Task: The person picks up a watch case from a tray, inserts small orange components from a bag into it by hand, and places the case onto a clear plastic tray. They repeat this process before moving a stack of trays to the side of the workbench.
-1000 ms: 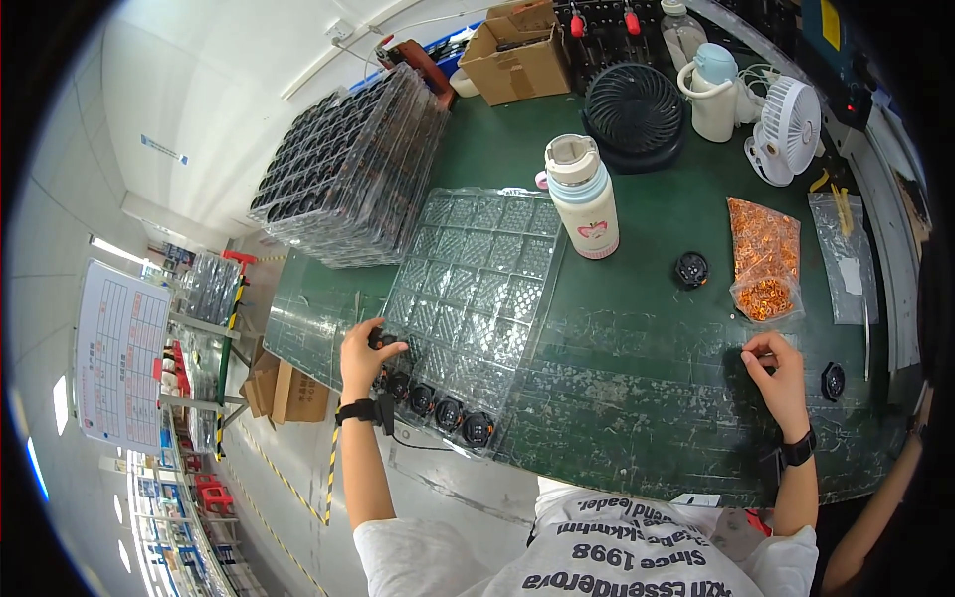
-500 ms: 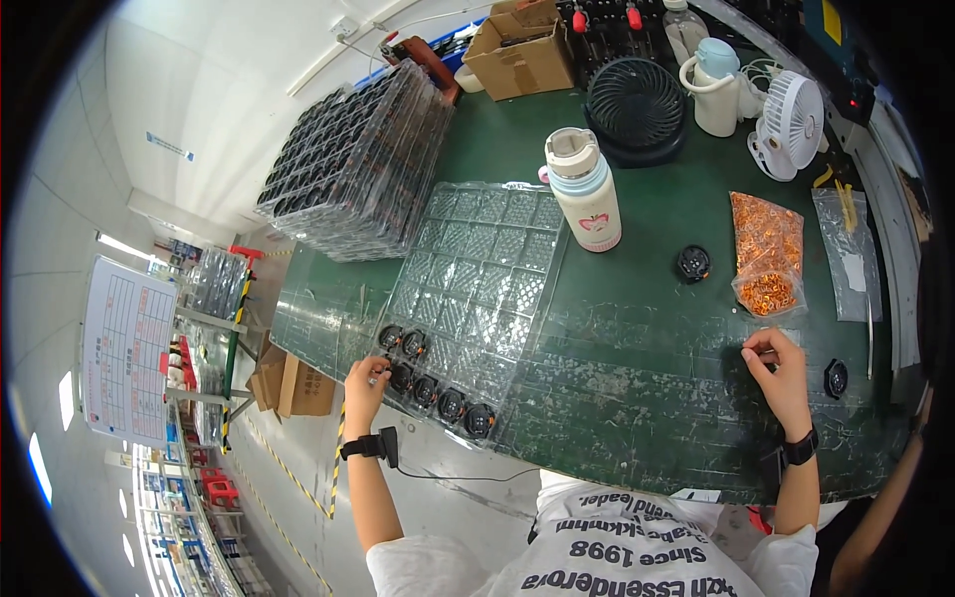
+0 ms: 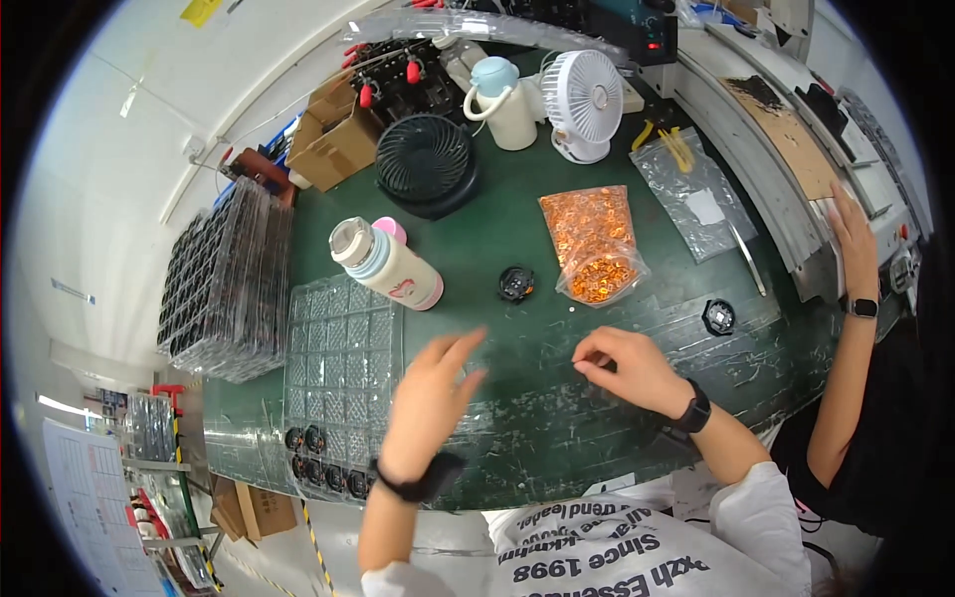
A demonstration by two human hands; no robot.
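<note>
My left hand (image 3: pixel 430 398) is over the bench right of a clear compartment tray (image 3: pixel 343 343), fingers apart and slightly blurred, with nothing visible in it. Several round black parts (image 3: pixel 331 476) sit in the tray's near cells. My right hand (image 3: pixel 637 370) hovers just in front of a clear bag of small orange rings (image 3: pixel 589 224), thumb and fingertips pinched together. Whatever they hold, if anything, is too small to make out. One round black part (image 3: pixel 515 284) lies beyond the gap between my hands. Another black part with a light centre (image 3: pixel 718 317) rests to the right.
A cream bottle (image 3: pixel 398 274) stands by the tray. Stacked filled trays (image 3: pixel 227 284) rise at the left. Behind are a black fan (image 3: pixel 426 164), a cream jug (image 3: pixel 507 117) and a white fan (image 3: pixel 585 104). Another person's hand (image 3: pixel 854 244) touches the metal rail (image 3: pixel 756 159) at right.
My left hand has left the black parts in the tray's near corner and swung right with its fingers opening. The view has turned right. My right hand remains pinched near the ring bag.
</note>
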